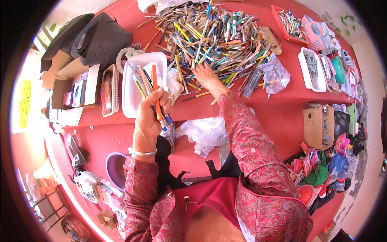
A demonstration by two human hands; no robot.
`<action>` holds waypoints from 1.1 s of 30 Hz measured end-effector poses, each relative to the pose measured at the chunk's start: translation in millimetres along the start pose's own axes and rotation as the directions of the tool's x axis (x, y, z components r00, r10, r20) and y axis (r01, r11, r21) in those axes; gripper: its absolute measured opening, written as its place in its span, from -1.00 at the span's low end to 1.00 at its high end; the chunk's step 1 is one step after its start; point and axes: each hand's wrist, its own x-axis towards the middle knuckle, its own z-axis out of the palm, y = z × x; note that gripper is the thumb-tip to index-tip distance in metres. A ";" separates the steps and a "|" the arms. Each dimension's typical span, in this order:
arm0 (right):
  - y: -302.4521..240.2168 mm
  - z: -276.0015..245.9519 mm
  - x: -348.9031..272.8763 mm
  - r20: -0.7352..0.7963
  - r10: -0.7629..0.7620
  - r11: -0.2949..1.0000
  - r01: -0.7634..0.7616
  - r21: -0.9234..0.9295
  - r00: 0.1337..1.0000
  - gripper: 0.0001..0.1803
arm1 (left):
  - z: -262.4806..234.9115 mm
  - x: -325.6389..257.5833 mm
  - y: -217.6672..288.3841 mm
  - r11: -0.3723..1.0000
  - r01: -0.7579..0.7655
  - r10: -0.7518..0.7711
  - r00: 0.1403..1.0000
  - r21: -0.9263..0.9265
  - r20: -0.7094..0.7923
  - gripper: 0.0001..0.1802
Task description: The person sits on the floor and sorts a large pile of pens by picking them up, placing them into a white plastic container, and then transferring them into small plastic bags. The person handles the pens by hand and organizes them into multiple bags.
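My left hand [150,111] is closed around a bundle of pens [141,82], held upright above a white plastic basin [162,60]. A thick orange pen stands out among them. To the right, my right hand [207,76] reaches to the near edge of a large heap of mixed pens and pencils [217,34]. Its fingers are stretched forward and a little apart, touching the heap. What lies right under the fingertips is partly hidden. A crumpled cloth [174,84] lies between the basin and the heap.
A red basket of pens [278,18] and a white tray [303,76] stand at the right. A clear plastic bag [278,74] lies beside the heap. Black bags [100,40], an open cardboard box [60,90] and a narrow basket [115,90] are at the left.
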 end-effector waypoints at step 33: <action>70.4 -46.5 -29.1 0.119 0.088 0.978 -0.109 0.177 0.989 -0.84 | 11.6 6.4 -11.4 0.969 -0.048 0.100 0.974 0.243 -0.205 -0.90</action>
